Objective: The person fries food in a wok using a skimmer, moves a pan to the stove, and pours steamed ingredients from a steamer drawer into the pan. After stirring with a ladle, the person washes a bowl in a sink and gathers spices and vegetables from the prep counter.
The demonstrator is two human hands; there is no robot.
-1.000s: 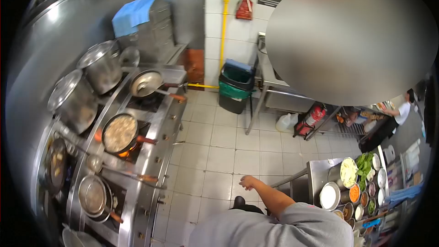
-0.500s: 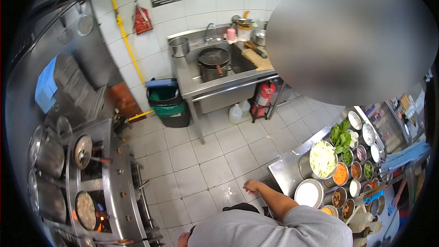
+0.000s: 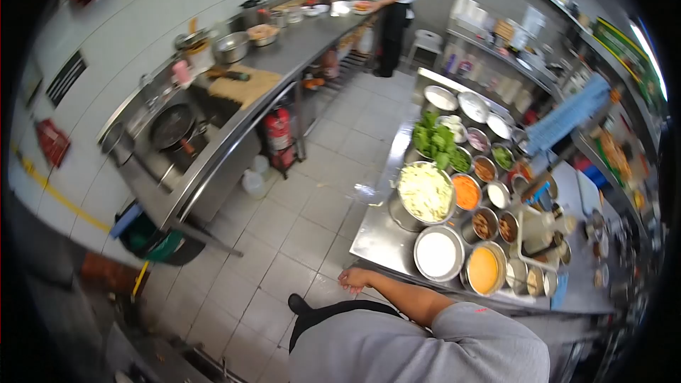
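My right hand (image 3: pixel 353 279) hangs over the tiled floor with nothing in it, fingers loosely spread. It is beside the near left corner of a steel prep table (image 3: pixel 370 234). Nearest to it on that table stand a pot of white contents (image 3: pixel 439 253) and a pot of shredded cabbage (image 3: pixel 425 191). A pan of yellow-orange liquid (image 3: pixel 484 269), shredded carrot (image 3: pixel 465 191) and green leaves (image 3: pixel 434 140) are also there. My left hand is out of the frame.
A steel sink counter (image 3: pixel 213 163) runs along the left wall, with a fire extinguisher (image 3: pixel 278 130) and plastic jugs (image 3: pixel 254 183) below. A green-lined bin (image 3: pixel 159 241) stands at its near end. Another person (image 3: pixel 399 18) works at the far counter. A stool (image 3: pixel 425 44) stands behind.
The view has swung to the right, from the stoves to the prep table and far counter. My left hand, partly visible at the bottom half a second ago, has left the view.
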